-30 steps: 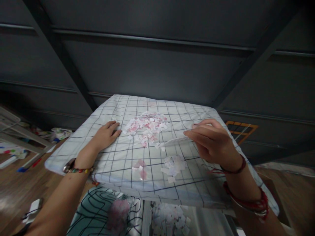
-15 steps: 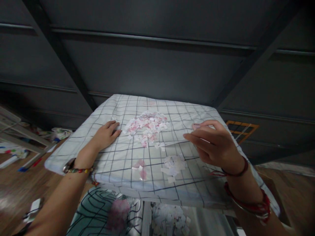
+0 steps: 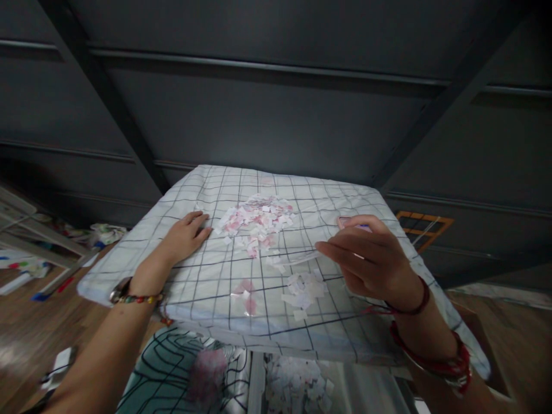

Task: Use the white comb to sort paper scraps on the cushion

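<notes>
My left hand [image 3: 186, 237] lies flat on the checked white cloth, fingers stretched out, left of a heap of small white and pink paper scraps [image 3: 259, 215]. My right hand [image 3: 373, 256] is closed around thin pale tweezers [image 3: 302, 259], blurred by motion. Their tips reach the loose scraps [image 3: 276, 263] at the heap's near edge; whether a scrap is pinched cannot be made out. Nearer me lies a smaller pile of whitish scraps [image 3: 304, 290]. Left of it sits a clear plastic piece with pink patches [image 3: 246, 298]. A pink-edged object [image 3: 344, 221] is partly hidden behind my right hand.
The cloth-covered table [image 3: 202, 299] stands against a dark panelled wall [image 3: 259, 121]. Below its front edge is an open drawer or bin of paper scraps [image 3: 297, 382], beside my patterned green clothing [image 3: 155, 368]. An orange frame [image 3: 425, 230] leans at the right.
My right hand has shifted slightly down and left, bringing the tweezers toward the loose scraps by the heap. My left hand has stayed still.
</notes>
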`<state>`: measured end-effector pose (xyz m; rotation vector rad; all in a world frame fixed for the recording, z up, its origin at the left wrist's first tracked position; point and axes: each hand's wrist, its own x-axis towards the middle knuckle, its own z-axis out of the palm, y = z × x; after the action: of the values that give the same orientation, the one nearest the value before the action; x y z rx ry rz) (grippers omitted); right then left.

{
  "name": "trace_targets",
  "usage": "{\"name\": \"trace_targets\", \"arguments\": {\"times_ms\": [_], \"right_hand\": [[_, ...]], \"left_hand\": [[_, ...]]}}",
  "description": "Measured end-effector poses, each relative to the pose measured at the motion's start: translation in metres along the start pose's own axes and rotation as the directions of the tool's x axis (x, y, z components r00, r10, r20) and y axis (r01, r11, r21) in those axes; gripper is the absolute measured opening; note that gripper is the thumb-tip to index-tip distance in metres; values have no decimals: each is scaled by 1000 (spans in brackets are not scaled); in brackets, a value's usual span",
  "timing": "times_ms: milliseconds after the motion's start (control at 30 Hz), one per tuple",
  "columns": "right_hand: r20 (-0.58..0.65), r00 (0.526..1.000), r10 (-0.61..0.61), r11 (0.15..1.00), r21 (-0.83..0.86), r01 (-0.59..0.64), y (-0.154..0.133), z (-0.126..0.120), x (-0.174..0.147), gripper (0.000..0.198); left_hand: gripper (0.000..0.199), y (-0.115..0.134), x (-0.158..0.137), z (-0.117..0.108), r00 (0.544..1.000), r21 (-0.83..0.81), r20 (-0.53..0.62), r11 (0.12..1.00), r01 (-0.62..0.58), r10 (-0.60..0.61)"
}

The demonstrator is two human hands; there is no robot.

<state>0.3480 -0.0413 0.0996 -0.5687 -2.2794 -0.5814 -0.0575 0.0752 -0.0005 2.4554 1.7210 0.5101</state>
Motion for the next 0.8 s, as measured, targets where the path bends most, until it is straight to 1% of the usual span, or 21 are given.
{"name": "trace_targets", "arguments": {"times_ms": [67,200,300,400,467,567,667,800], "right_hand": [[14,1000,-12,1000,5,12,0,1,2,46],[5,999,-52,998,25,52,-2,2,6,40],[-15,1000,-27,999,27,27,-3,4,6,41],[1,1000,-17,999,43,17,-5,5,6,47],[16,999,-33,997,65,32,-7,5,8,45],[3,999,-42,995,86,42,-10,5,10,41],[-14,1000,-28,997,75,29,-9,4,10,41],[2,999,-45,996,71,45,-9,4,11,38]], "left_hand": [[63,0,0,1,1000,7,-14,1000,5,-5],[65,1,0,1,1000,19,-21,1000,11,-11],[62,1,-1,0,1000,10,-15,1000,1,0],[59,0,0,1,1000,2,-24,1000,-13,13],[59,-1,0,2,999,4,-36,1000,-13,13],[61,0,0,3,999,10,-42,1000,-1,1],[60,1,-1,2,999,11,-37,1000,11,-11],[58,1,-1,1,1000,2,-29,1000,9,-9]]}}
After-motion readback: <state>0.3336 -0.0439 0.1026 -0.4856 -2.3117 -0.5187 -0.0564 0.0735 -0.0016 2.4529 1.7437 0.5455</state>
